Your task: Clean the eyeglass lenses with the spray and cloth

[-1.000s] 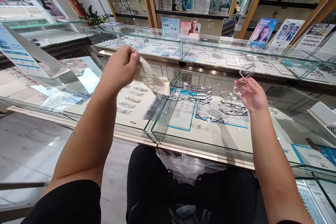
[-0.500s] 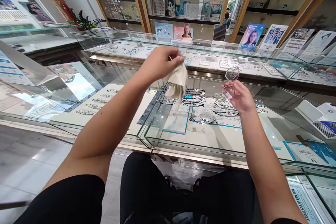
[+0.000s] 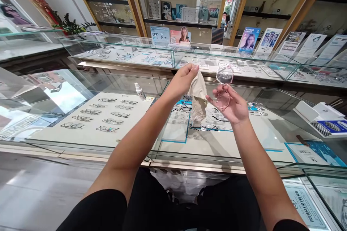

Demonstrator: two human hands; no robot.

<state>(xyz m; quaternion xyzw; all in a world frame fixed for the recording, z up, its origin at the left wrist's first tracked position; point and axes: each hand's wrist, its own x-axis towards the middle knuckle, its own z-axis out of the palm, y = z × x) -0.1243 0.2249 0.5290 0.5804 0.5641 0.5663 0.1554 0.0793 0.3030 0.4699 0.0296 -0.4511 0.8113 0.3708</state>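
My left hand [image 3: 184, 78] pinches the top corner of a cream cleaning cloth [image 3: 198, 97], which hangs down loosely. Close to its right, my right hand [image 3: 230, 106] holds a pair of glasses with a thin pink frame [image 3: 223, 86], one clear lens raised above my fingers. The cloth hangs just left of the glasses, almost touching my right fingertips. Both hands are raised above a glass display counter [image 3: 206, 151] with rows of spectacles laid out inside.
A small white spray bottle [image 3: 140, 91] stands on the counter left of my hands. An open white and blue box [image 3: 322, 117] sits at the right. A second glass counter [image 3: 173, 52] with leaflets and shelves of pictures runs behind. My black-clad legs are below.
My left hand has carried the cloth to the right, from well left of the glasses to right beside them. My right hand kept the glasses and shifted slightly left.
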